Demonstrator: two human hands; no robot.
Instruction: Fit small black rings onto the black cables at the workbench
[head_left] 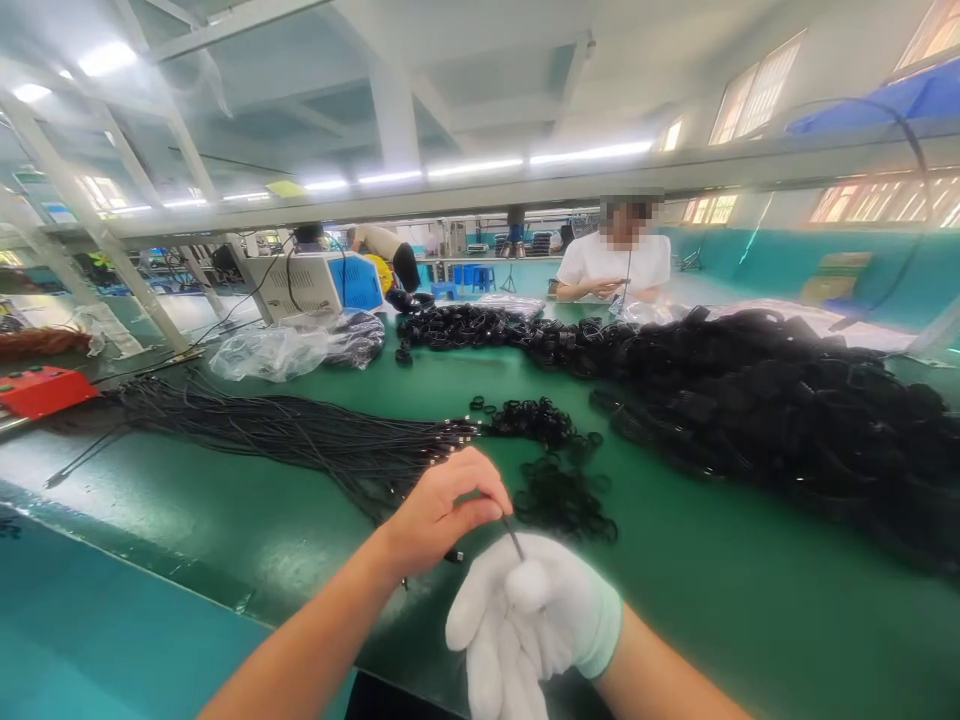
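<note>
My bare left hand (442, 510) pinches a thin black cable (513, 538) near its end. My right hand (529, 620), in a white glove, is closed around the same cable just below, near the table's front edge. A bundle of long black cables with metal-tipped ends (300, 435) lies to the left on the green table (712, 590). Small black rings (559, 490) lie scattered just beyond my hands.
A large heap of coiled black cables (765, 400) fills the right side. Clear plastic bags (289, 350) and a blue-and-white machine (319, 282) stand at the back left, a red box (41, 390) at far left. A person in a white shirt (615, 265) works across the table.
</note>
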